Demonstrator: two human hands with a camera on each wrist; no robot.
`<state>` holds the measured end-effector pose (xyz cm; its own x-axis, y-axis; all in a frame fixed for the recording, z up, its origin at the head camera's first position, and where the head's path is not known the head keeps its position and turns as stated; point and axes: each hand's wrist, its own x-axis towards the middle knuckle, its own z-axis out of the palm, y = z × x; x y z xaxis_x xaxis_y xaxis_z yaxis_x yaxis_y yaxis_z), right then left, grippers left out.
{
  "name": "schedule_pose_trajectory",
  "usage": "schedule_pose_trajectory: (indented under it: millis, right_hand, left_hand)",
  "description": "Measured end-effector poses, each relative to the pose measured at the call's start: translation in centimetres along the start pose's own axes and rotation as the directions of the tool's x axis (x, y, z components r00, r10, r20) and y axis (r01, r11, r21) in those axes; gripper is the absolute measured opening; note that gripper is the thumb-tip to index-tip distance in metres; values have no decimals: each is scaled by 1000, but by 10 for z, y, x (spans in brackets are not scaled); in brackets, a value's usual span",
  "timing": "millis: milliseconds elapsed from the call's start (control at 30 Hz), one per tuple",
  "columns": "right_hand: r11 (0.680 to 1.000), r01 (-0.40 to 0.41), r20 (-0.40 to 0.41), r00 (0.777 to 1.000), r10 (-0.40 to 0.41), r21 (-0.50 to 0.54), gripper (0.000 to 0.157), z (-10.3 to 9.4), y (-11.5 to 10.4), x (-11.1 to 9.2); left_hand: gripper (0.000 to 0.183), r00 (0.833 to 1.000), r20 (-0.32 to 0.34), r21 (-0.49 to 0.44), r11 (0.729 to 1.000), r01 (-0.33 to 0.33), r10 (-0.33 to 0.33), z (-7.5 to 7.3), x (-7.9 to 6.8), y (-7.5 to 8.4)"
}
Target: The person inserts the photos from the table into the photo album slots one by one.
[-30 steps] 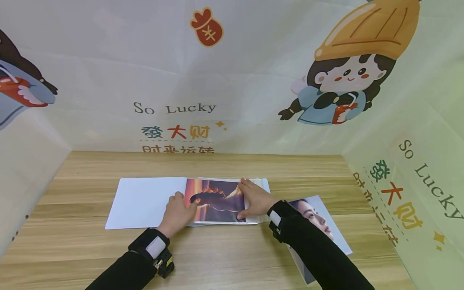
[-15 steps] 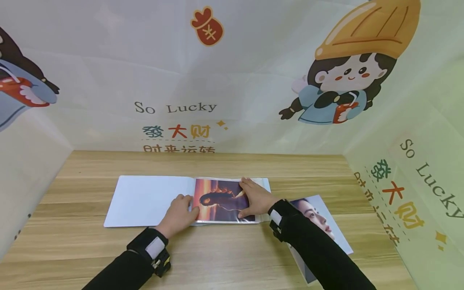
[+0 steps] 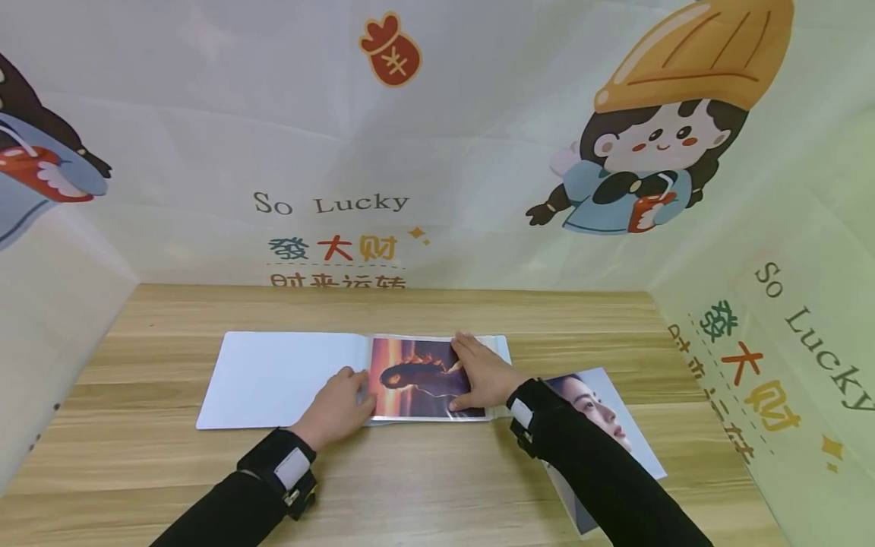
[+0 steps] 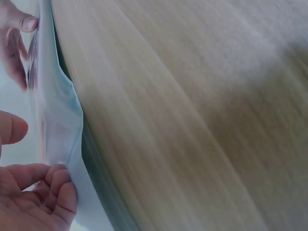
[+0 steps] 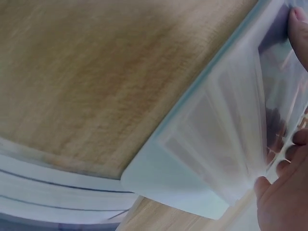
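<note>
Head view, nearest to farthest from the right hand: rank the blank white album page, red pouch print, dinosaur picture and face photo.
1. Dinosaur picture: touched by the right hand.
2. Face photo: just right, partly behind the black sleeve.
3. Blank white album page: to the left.
4. Red pouch print: high on the backdrop.

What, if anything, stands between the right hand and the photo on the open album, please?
Nothing solid is visible in the way: the right hand rests over the right part of the photo on the open album. Clear film may lie between them, but I cannot tell for certain.
</note>
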<state>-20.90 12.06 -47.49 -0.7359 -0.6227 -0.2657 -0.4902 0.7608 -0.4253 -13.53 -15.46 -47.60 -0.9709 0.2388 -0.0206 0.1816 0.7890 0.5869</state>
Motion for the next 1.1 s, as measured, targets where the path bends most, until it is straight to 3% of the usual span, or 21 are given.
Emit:
schedule_pose_trajectory:
  millis: [233,567,767,933,1100]
  right_hand:
    - [988,114,-43,992,-119,-102,92,16,-15,-7]
    - [965,85,-52,994,-101,-246,94,36,-39,-21]
    - [934,92,-45,992,-114,-346,83,40,-54,-27]
    - [917,87,-30,994,-107,-389,75,37,-63,-30]
    - [862,118,-12,990,-142,-493,62,28,-72,-35]
  left_hand:
    - [45,1000,7,-37,999,9,-9,1,1,-6]
    - [42,1000,12,-75,997,20,-19,-4,-2,-7]
    - [24,1000,10,-75,997,17,-16,-5,-5,-9]
    - [41,999,-18,-91,995,37,-38,-5,-9,-10]
    - [51,996,-45,-152,985,75,-83,-4,-15,-13]
